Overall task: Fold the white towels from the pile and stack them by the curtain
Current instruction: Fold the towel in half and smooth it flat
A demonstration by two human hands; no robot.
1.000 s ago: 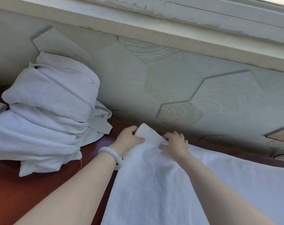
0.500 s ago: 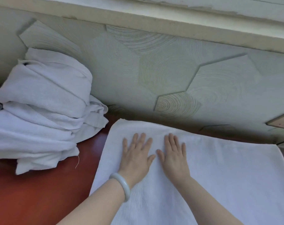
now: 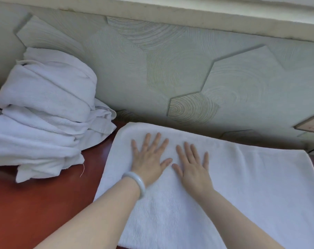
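Head view: the white towel (image 3: 242, 186) lies spread on the red-brown table (image 3: 35, 203), just right of the crumpled pile (image 3: 44, 114). The left hand (image 3: 149, 159) and right hand (image 3: 194, 166) press flat on its far part, fingers straight and splayed, thumbs nearly touching. A second ago both hands pinched its far edge.

Both hands lie palm-down side by side, fingers (image 3: 158, 141) straight and spread, pointing away from the person. The left hand (image 3: 149, 159) sits slightly farther forward than the right hand (image 3: 194, 170). Their thumbs angle toward each other, tips close but apart. The bare left forearm (image 3: 98, 212) and right forearm (image 3: 242, 218) converge from below.
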